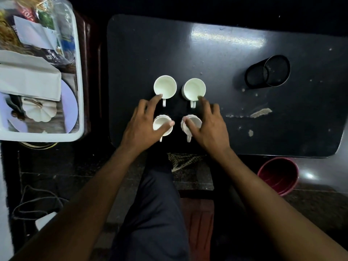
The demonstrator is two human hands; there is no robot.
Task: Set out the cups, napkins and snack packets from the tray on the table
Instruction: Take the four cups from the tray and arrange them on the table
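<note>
Nearest, spread left hand (145, 125) and spread right hand (209, 127) draped loosely over two small scalloped white ceramic cups (163, 127) on the dark scuffed table (226, 53), fingers splayed, gripping nothing firmly. Just beyond, fingertips touching the rims of two plain round white cups (165, 87), handles pointing toward the body. Farther off, a black mesh holder (267, 72) tipped at right; at left, off the table, a white plastic tray (80, 91) with folded white napkins (28, 80) and colourful snack packets (28, 14).

Four white cups stand upright and empty in a square on the dark table (216, 53): far left cup (165, 87), far right cup (194, 89), near left cup (163, 125), near right cup (191, 123). White napkins (28, 80) and snack packets (35, 17) lie in the white tray (80, 81) at the left.
</note>
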